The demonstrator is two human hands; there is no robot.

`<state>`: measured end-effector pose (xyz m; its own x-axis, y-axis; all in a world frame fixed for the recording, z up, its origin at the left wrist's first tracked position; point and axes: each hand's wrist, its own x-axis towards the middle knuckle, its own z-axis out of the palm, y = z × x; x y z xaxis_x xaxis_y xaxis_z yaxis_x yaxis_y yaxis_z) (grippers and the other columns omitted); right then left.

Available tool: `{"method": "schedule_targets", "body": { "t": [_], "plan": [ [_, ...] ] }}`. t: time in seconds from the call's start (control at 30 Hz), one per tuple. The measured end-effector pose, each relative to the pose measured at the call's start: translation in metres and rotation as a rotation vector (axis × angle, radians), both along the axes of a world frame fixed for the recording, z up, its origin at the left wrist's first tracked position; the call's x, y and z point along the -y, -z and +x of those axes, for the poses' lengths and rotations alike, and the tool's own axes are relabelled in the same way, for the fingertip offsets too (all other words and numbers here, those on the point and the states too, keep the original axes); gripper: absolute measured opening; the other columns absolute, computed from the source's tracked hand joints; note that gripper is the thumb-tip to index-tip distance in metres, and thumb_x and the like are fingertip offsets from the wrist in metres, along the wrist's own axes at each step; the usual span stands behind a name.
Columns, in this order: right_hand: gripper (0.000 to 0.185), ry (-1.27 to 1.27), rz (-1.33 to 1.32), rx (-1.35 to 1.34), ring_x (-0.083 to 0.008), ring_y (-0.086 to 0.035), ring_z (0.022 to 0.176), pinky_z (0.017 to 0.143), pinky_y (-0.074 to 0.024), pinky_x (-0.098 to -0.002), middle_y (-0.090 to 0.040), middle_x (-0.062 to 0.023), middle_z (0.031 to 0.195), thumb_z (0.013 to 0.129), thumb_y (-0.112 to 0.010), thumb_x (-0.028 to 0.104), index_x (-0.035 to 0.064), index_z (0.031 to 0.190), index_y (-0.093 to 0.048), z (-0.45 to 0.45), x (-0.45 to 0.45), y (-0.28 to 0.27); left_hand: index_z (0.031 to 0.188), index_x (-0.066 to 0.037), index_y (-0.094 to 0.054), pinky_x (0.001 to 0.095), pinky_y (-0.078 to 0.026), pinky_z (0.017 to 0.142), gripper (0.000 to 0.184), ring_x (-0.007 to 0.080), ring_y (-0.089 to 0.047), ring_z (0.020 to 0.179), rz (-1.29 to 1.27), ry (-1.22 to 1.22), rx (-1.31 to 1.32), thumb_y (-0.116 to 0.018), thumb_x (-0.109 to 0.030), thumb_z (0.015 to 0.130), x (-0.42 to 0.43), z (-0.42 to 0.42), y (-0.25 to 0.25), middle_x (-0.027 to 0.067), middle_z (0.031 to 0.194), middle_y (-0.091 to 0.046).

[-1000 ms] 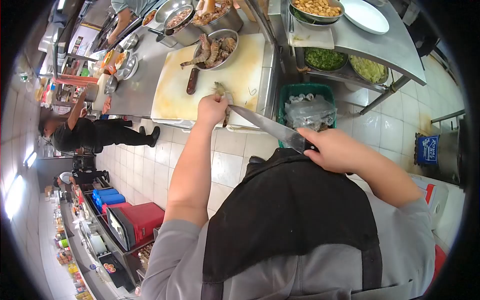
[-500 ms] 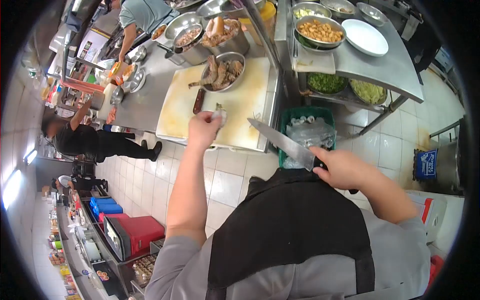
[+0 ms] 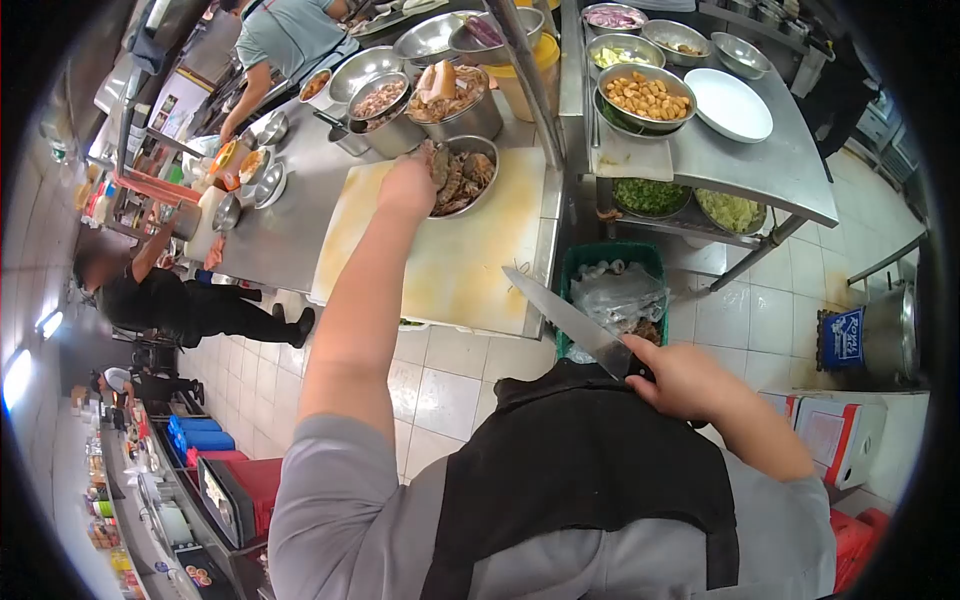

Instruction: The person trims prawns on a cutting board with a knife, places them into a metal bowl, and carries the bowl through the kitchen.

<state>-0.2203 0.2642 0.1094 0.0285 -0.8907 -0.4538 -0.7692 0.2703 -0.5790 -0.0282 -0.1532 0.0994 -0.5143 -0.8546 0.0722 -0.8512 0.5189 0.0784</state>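
My right hand [image 3: 685, 380] grips the black handle of a large chef's knife [image 3: 572, 315], its blade pointing up and left past the board's near right corner. My left hand [image 3: 408, 186] reaches over the white cutting board [image 3: 470, 265] to the left rim of a metal bowl [image 3: 480, 200]. Grey-brown shrimp [image 3: 462, 178] fill this bowl. The fingers of my left hand curl in at the shrimp; what lies between them is hidden by the hand.
Below the board's right side stands a green bin [image 3: 655, 262] with plastic bags. A pot of shells [image 3: 470, 125] is behind the board. The right steel table [image 3: 760, 175] holds a bowl of orange-brown pieces [image 3: 648, 98] and white plates [image 3: 730, 105]. A person in black [image 3: 150, 300] stands left.
My left hand has moved from the board's middle up to the shrimp bowl; the pale piece it held is out of sight. The red-handled knife no longer shows. My right hand keeps the chef's knife.
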Motion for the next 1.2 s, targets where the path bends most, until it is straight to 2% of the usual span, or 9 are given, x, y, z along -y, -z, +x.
{"method": "schedule_targets", "body": {
  "t": [0.1, 0.2, 0.33, 0.53, 0.67, 0.8, 0.97, 1.1, 1.2],
  "plan": [
    [0.054, 0.023, 0.012, 0.027, -0.0449, -0.067, 0.096, 0.083, -0.0525, -0.0526, -0.071, -0.0243, 0.099, 0.098, -0.061, 0.028, 0.0090, 0.145, -0.043, 0.001, 0.000, 0.001, 0.130, -0.018, -0.066, 0.0450, -0.049, 0.100, 0.042, 0.0355, -0.058, 0.119, -0.158, 0.216, 0.033, -0.063, -0.016, 0.088, -0.008, -0.009, -0.007, 0.0156, 0.124, -0.062],
    [0.055, 0.012, 0.016, 0.010, -0.0445, -0.067, 0.096, 0.083, -0.0525, -0.0521, -0.071, -0.0239, 0.100, 0.098, -0.061, 0.029, 0.0091, 0.145, -0.043, 0.000, -0.001, -0.002, 0.125, -0.017, -0.068, 0.0429, -0.049, 0.101, 0.043, 0.0328, -0.058, 0.120, -0.122, 0.320, 0.093, -0.070, -0.015, 0.082, 0.006, -0.030, -0.006, 0.0127, 0.123, -0.063],
    [0.055, 0.008, 0.052, -0.039, -0.0442, -0.067, 0.096, 0.083, -0.0526, -0.0517, -0.071, -0.0234, 0.101, 0.098, -0.060, 0.030, 0.0093, 0.146, -0.043, 0.002, -0.003, -0.009, 0.134, -0.021, -0.061, 0.0442, -0.046, 0.104, 0.060, 0.0278, -0.051, 0.128, -0.229, 0.462, 0.191, -0.079, -0.017, 0.078, 0.011, -0.049, 0.002, 0.0057, 0.131, -0.059],
    [0.055, 0.041, 0.033, 0.001, -0.0440, -0.067, 0.094, 0.082, -0.0525, -0.0515, -0.071, -0.0232, 0.098, 0.098, -0.060, 0.031, 0.0088, 0.146, -0.043, 0.004, -0.006, -0.001, 0.136, -0.020, -0.060, 0.0428, -0.042, 0.106, 0.061, 0.0234, -0.051, 0.127, -0.248, 0.592, 0.276, -0.078, -0.016, 0.078, 0.038, -0.063, 0.017, 0.0013, 0.132, -0.060],
    [0.054, 0.053, 0.008, 0.002, -0.0444, -0.067, 0.091, 0.080, -0.0523, -0.0518, -0.071, -0.0232, 0.094, 0.098, -0.061, 0.031, 0.0081, 0.144, -0.044, 0.007, -0.007, 0.002, 0.128, -0.019, -0.065, 0.0416, -0.043, 0.104, 0.052, 0.0216, -0.056, 0.123, -0.235, 0.611, 0.273, -0.075, -0.016, 0.078, 0.048, -0.068, 0.018, 0.0006, 0.122, -0.067],
    [0.053, 0.068, -0.019, 0.015, -0.0448, -0.067, 0.090, 0.079, -0.0523, -0.0518, -0.071, -0.0230, 0.093, 0.097, -0.062, 0.030, 0.0077, 0.142, -0.046, 0.010, -0.003, 0.002, 0.119, -0.014, -0.070, 0.0423, -0.050, 0.095, 0.041, 0.0272, -0.065, 0.110, -0.207, 0.593, 0.163, -0.072, -0.018, 0.079, 0.066, -0.066, 0.016, 0.0070, 0.113, -0.072],
    [0.053, 0.087, -0.040, 0.065, -0.0455, -0.066, 0.092, 0.080, -0.0522, -0.0513, -0.070, -0.0234, 0.096, 0.096, -0.064, 0.029, 0.0085, 0.142, -0.047, 0.010, 0.004, 0.002, 0.115, -0.009, -0.071, 0.0452, -0.056, 0.084, 0.035, 0.0355, -0.070, 0.093, -0.244, 0.449, 0.066, -0.071, -0.020, 0.081, 0.046, -0.057, -0.050, 0.0153, 0.102, -0.074],
    [0.053, 0.118, -0.111, 0.129, -0.0460, -0.065, 0.098, 0.084, -0.0523, -0.0498, -0.070, -0.0251, 0.101, 0.095, -0.066, 0.026, 0.0087, 0.143, -0.048, 0.002, 0.006, 0.005, 0.117, -0.007, -0.071, 0.0444, -0.056, 0.084, 0.038, 0.0362, -0.070, 0.091, -0.104, 0.330, -0.089, -0.070, -0.025, 0.083, 0.019, -0.020, -0.091, 0.0177, 0.098, -0.074],
    [0.053, 0.143, -0.137, 0.213, -0.0460, -0.065, 0.101, 0.086, -0.0521, -0.0487, -0.069, -0.0261, 0.106, 0.094, -0.067, 0.023, 0.0081, 0.142, -0.050, -0.005, 0.005, 0.010, 0.117, -0.007, -0.071, 0.0444, -0.056, 0.082, 0.039, 0.0352, -0.070, 0.089, 0.046, 0.222, -0.101, -0.071, -0.027, 0.083, -0.035, 0.019, -0.082, 0.0179, 0.096, -0.073]
  ]
}}
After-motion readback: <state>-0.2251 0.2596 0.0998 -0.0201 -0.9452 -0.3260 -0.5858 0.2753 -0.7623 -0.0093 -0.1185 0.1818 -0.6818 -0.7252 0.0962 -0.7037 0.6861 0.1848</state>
